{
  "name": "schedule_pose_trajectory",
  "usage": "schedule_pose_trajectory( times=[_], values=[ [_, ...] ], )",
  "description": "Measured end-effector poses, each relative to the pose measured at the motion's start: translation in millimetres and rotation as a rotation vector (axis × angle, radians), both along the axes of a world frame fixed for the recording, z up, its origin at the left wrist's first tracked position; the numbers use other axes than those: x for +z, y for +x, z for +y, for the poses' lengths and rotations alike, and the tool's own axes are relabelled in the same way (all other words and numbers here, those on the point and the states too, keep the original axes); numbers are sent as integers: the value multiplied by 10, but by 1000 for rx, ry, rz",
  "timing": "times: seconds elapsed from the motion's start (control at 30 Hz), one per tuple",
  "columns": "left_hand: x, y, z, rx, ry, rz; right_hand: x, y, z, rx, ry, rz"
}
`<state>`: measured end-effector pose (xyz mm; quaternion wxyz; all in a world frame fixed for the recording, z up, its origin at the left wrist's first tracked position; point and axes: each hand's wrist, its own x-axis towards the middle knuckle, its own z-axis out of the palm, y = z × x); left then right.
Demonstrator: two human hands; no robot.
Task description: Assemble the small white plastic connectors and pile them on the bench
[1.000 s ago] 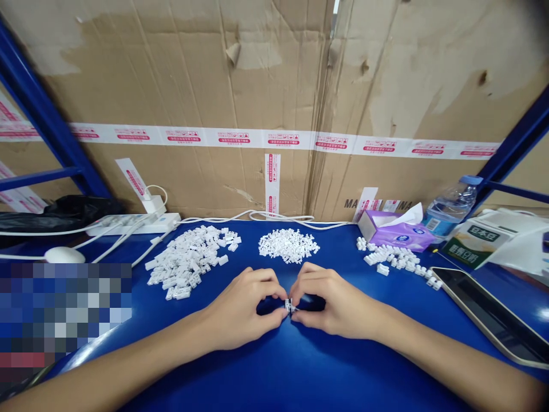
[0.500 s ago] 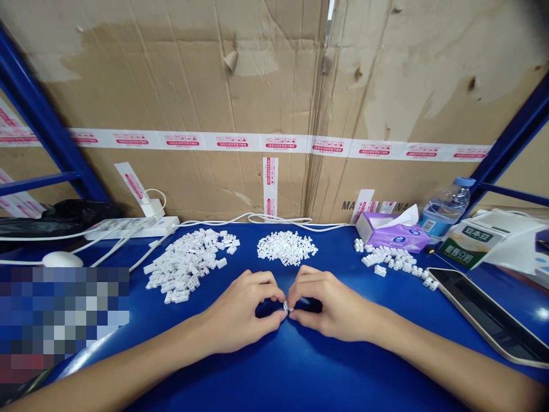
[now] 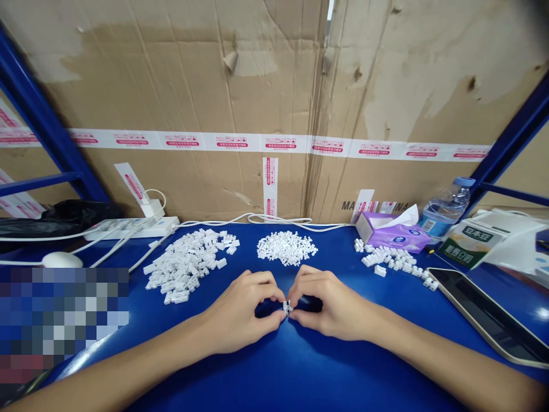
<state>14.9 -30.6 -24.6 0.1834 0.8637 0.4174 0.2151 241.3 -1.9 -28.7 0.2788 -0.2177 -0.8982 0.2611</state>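
My left hand [image 3: 246, 312] pinches a small white plastic piece [image 3: 285, 308] between thumb and forefinger over the blue table [image 3: 274, 366]. Facing it, my right hand [image 3: 328, 303] is closed at the piece's right side, with a smaller white bit between its fingertips, mostly hidden. Beyond my left hand lies a heap of white blocky pieces [image 3: 184, 263]. A pile of smaller white parts [image 3: 286, 247] is spread behind both hands. To the right, a group of white pieces [image 3: 394, 260] sits in front of the tissue pack.
A purple tissue pack [image 3: 392, 232], a plastic bottle [image 3: 446, 209], a green and white carton [image 3: 469, 243] and a phone [image 3: 489, 315] are at the right. At the left stand a power strip [image 3: 132, 228] and white cables. Cardboard [image 3: 193, 74] rises behind the table.
The small white piece has turned slightly between my fingertips, and more of it shows. Both hands have stayed in nearly the same place.
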Motion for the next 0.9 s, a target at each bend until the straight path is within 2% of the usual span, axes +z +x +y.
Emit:
schedule_pose_trajectory(
  times=[0.3,0.57,0.9],
  values=[
    [18,7,-4,1,0,-1,15,-9,11,12,32,4],
    [-12,-17,24,9,16,-23,-4,46,96,-40,72,-46],
    [0,-64,104,74,151,-45,-16,119,230,-143,121,-85]
  ],
)
